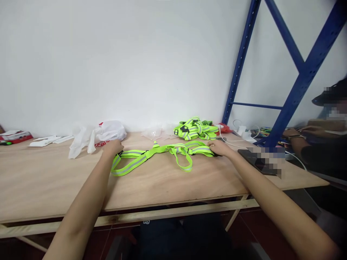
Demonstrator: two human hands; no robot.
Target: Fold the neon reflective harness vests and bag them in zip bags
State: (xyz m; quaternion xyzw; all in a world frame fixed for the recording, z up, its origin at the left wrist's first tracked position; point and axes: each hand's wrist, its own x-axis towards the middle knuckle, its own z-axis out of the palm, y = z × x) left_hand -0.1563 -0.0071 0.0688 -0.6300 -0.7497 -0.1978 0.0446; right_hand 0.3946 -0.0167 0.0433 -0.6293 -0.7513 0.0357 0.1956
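Observation:
A neon-yellow reflective harness [159, 149] with grey stripes and black buckles lies stretched sideways across the wooden table [168, 184]. My left hand [113, 147] grips its left end beside a black buckle, where a wide strap loop hangs toward me. At the opposite end my right hand [217, 147] pinches the strap near a dark piece. Between the hands the straps overlap, and one loop droops toward the table's front edge. My fingertips are partly hidden on both sides.
Behind it sits a heap of similar reflective straps [195, 128]. White plastic bags [111, 130] and flat white packets [50, 141] lie to the left. A dark tablet-like device [256, 161] and cables are at right, near the blue rack post [240, 61]. Another person [330, 151] sits beyond.

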